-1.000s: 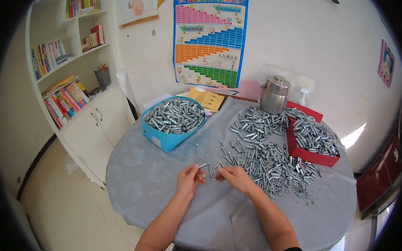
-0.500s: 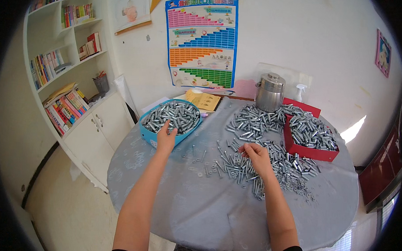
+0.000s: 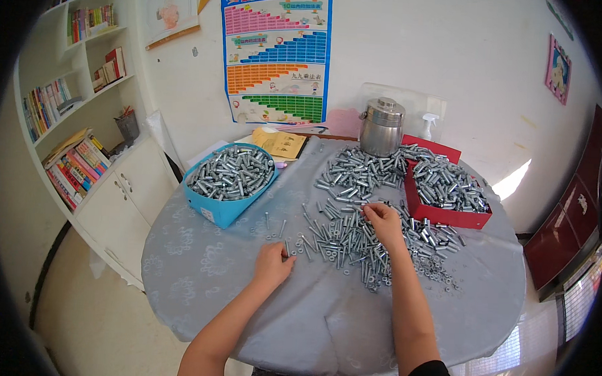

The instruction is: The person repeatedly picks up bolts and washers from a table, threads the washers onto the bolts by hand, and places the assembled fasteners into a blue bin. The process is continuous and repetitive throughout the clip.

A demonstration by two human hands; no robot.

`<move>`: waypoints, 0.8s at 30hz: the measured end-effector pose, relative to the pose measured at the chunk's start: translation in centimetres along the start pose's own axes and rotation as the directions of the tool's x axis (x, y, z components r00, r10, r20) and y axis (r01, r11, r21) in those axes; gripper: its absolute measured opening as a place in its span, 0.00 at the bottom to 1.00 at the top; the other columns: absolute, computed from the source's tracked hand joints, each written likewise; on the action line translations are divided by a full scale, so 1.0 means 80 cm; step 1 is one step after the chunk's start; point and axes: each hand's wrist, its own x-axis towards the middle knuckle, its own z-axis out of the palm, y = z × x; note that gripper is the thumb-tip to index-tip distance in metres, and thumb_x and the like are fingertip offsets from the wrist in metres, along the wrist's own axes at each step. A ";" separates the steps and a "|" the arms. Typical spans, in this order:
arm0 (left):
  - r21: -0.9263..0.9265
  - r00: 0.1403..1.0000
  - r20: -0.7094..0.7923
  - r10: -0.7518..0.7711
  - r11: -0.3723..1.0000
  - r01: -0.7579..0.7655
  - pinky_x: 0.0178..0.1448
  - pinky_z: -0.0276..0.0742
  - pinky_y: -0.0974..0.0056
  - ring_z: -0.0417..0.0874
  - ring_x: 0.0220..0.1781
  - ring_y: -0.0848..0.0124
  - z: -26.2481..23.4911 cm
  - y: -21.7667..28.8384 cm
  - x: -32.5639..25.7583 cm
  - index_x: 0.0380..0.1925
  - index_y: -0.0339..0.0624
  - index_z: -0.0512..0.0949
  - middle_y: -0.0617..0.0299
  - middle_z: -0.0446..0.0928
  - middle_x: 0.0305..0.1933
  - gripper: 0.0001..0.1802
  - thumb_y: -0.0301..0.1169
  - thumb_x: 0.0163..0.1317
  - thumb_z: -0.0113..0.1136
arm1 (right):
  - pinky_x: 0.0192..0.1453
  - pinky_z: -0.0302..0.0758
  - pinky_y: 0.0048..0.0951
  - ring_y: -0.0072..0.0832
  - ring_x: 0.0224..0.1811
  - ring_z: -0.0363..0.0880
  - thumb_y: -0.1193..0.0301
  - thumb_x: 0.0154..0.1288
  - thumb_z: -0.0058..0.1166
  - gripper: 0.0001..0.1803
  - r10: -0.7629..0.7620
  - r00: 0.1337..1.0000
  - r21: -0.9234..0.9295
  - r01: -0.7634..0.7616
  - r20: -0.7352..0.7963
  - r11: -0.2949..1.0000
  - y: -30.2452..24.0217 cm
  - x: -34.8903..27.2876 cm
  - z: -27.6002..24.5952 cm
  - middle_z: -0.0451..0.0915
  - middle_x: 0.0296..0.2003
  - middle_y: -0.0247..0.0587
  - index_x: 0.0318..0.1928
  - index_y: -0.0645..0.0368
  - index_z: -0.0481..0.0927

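My left hand (image 3: 274, 263) rests low at the table's left middle, its fingers curled beside a loose bolt (image 3: 287, 248). Whether the fingertips grip that bolt I cannot tell. Over the pile of loose bolts (image 3: 342, 241) on the right, my right hand (image 3: 384, 224) is closed in a pinch. What lies between its thumb and finger is too small to make out. Left of the pile stands a blue bin (image 3: 228, 211) heaped with metal sleeve-like pieces (image 3: 232, 173). Small nuts and washers (image 3: 437, 272) are scattered at the pile's near right edge.
A red box (image 3: 449, 216) full of similar metal pieces stands at the right, more pieces heaped beside it. Behind are a steel pot (image 3: 382, 128), a white spray bottle (image 3: 428, 126) and a yellow envelope (image 3: 279, 143). A grey cloth (image 3: 296, 320) covers the round table.
My left hand has left the blue bin and come down and right to the loose bolts, its fingers now curled. My right hand stays pinched over the pile. The view has shifted right.
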 end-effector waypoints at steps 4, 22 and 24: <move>0.066 0.992 -0.128 0.017 0.998 -0.009 0.34 0.69 0.56 0.72 0.30 0.55 0.001 -0.006 -0.004 0.18 0.35 0.70 0.52 0.73 0.22 0.10 0.28 0.44 0.61 | 0.37 0.72 0.23 0.24 0.30 0.77 0.70 0.58 0.52 0.11 -0.040 0.999 -0.190 0.038 -0.009 0.981 0.007 -0.003 0.004 0.81 0.29 0.41 0.37 0.64 0.79; -0.760 0.942 -0.177 -0.286 0.648 0.054 0.31 0.69 0.75 0.74 0.27 0.80 -0.019 -0.015 -0.021 0.28 0.34 0.74 0.64 0.76 0.26 0.05 0.23 0.52 0.60 | 0.40 0.74 0.36 0.39 0.36 0.78 0.62 0.46 0.59 0.13 0.064 0.979 -0.879 0.142 0.192 0.454 0.007 0.038 0.109 0.79 0.30 0.45 0.29 0.57 0.81; -0.752 0.934 -0.184 -0.307 0.655 0.067 0.30 0.69 0.75 0.74 0.27 0.80 -0.024 -0.015 -0.021 0.28 0.34 0.75 0.63 0.76 0.26 0.05 0.24 0.52 0.60 | 0.40 0.74 0.37 0.40 0.36 0.78 0.62 0.42 0.60 0.12 0.046 0.988 -0.890 0.112 0.147 0.441 0.031 0.047 0.116 0.79 0.29 0.45 0.27 0.57 0.80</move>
